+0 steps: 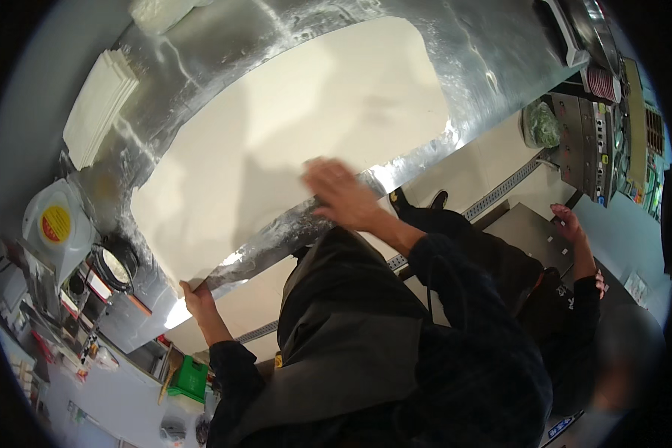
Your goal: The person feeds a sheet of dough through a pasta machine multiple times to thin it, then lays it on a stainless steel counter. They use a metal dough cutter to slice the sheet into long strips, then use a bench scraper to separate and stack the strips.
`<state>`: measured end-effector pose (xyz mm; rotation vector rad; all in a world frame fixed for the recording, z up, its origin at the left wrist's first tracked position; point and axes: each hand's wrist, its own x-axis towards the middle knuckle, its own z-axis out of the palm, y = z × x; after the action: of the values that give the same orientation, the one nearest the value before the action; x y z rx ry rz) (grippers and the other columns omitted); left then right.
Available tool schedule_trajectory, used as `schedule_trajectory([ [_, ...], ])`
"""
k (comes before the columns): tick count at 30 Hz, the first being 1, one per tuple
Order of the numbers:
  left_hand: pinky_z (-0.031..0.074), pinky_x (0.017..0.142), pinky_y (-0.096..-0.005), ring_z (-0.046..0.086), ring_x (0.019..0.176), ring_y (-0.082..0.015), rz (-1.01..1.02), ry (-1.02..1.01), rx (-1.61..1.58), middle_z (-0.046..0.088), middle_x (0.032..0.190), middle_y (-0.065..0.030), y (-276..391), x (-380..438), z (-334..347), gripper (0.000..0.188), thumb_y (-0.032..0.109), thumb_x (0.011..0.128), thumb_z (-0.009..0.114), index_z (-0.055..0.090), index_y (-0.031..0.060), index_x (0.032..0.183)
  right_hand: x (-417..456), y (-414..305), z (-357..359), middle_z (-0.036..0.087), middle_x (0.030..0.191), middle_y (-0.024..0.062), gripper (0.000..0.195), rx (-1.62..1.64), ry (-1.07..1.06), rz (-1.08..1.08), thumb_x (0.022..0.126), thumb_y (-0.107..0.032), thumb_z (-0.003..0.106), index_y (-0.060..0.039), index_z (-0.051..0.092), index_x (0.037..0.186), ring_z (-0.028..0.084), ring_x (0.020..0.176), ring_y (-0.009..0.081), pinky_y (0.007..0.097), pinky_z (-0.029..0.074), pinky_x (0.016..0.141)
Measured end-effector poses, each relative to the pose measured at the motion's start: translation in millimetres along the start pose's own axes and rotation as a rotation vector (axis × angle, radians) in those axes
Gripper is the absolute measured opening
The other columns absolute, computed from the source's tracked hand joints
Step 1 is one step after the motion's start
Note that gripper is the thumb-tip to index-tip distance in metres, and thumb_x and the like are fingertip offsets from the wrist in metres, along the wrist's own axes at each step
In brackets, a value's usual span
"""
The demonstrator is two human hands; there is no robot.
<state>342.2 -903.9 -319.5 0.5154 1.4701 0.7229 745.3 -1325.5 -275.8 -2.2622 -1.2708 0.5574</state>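
Observation:
A wide, thin sheet of pale dough (291, 117) lies spread over a stainless steel table (476, 50). Its near-left corner reaches the table's front edge, where my left hand (200, 302) pinches it between thumb and fingers. My right hand (339, 190), blurred, is palm down at the sheet's near edge, fingers somewhat apart and holding nothing. Whether its fingertips touch the dough I cannot tell. White flour smears the steel around the sheet.
Beyond the sheet's left end are a stack of folded pale sheets (101, 106), a white plastic container (59, 224) and a black pot (115, 263) with white contents. A co-worker (571, 291) stands close on my right. Bagged greens (540, 123) sit beside a steel appliance (582, 140).

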Motion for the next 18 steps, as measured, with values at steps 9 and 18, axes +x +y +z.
schedule_trajectory([
  [9,0.057,0.107,-0.0453,0.067,0.121,-0.0313,-0.005,-0.131,-0.003,0.070,0.131,-0.0154,-4,-3,3,0.042,0.031,0.112,0.060,0.061,-0.0029,0.137,-116,101,-78,0.034,0.170,0.0262,0.091,-0.273,0.405,0.594,0.092,-0.029,0.081,-0.0021,0.034,0.165,0.027,0.160,0.0442,0.0570,0.020,0.132],
  [18,0.062,0.101,-0.0469,0.071,0.115,-0.0318,-0.015,-0.039,0.102,0.072,0.126,-0.0168,11,-1,-17,0.041,0.031,0.113,0.057,0.062,-0.0040,0.134,-69,101,-86,0.040,0.170,0.0180,0.085,-0.084,0.149,0.243,0.091,-0.034,0.078,-0.0093,0.043,0.164,0.031,0.160,0.0381,0.0497,0.020,0.134],
])
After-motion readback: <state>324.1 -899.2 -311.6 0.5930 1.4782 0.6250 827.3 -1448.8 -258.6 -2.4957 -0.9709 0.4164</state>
